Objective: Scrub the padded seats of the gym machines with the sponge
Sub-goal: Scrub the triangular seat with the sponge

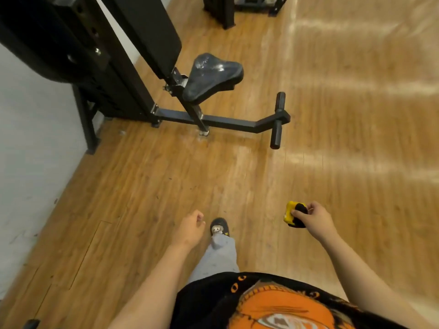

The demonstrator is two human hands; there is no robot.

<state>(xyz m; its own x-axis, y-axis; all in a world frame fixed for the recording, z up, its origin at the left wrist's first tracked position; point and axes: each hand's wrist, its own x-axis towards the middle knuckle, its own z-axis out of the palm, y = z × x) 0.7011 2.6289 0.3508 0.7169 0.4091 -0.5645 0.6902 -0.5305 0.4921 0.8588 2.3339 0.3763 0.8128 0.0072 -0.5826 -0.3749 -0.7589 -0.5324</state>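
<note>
A black padded seat with a wet sheen sits on a gym machine ahead of me, at upper centre. Behind it leans the machine's long black back pad. My right hand grips a yellow and black sponge at waist height, well short of the seat. My left hand hangs in front of me with loosely curled fingers and holds nothing.
The machine's black steel base bar runs across the wooden floor and ends in a roller footrest. A white wall lies to the left. Another black machine frame stands at the top. My foot is stepping forward.
</note>
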